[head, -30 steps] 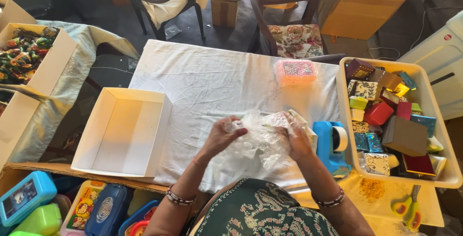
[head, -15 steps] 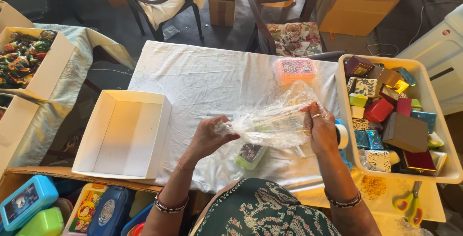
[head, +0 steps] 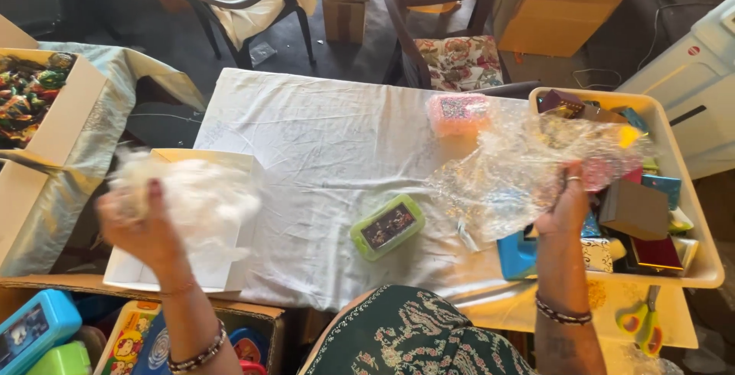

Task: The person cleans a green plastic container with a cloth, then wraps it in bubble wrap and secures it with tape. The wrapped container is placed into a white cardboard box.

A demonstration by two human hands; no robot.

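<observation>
My left hand [head: 145,225] is raised over the open white box [head: 230,172] at the left and grips a crumpled wad of white wrapping [head: 191,195], blurred by motion. My right hand [head: 566,206] holds up a sheet of clear bubble wrap [head: 521,164] in front of the cream tray [head: 689,191]. A small green-rimmed box with a dark lid [head: 388,226] lies bare on the white tablecloth [head: 321,137] between my hands.
A pink plastic box [head: 458,113] stands at the cloth's far edge. The cream tray holds several coloured boxes. A blue tape dispenser [head: 517,256] sits by my right wrist. Scissors [head: 643,317] lie at front right. A carton of wrapped items [head: 27,95] stands left; chairs and cartons behind.
My hands have pulled apart: the left swung over the white box with white wrapping, the right lifted the bubble wrap rightward. The green-rimmed box now lies uncovered on the cloth.
</observation>
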